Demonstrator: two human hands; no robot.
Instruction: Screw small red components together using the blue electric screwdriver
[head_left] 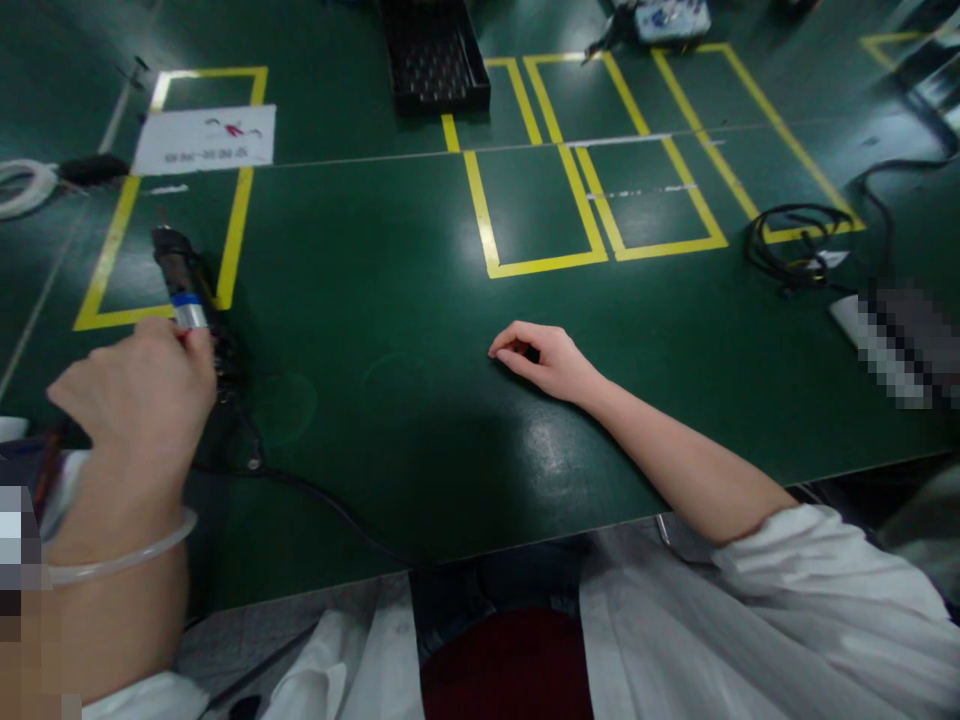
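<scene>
At the left, my left hand (142,400) is closed around the rear part of a black electric screwdriver (180,265) with a blue and silver band. The screwdriver's tip points away from me, over a yellow-taped rectangle. Its black cord (315,495) runs from near the hand to the table's front edge. Near the middle, my right hand (544,360) rests on the green table (360,250). Its fingers are curled in, thumb against fingertips, and I see nothing in them. My left palm and most of its fingers are hidden.
A black tray (442,95) stands at the back. A white paper label (206,138) lies at the upper left, near a white roll (26,188). On the right are a coiled black cable (787,245) and a pixelated object (911,340). Yellow tape (547,266) marks rectangles.
</scene>
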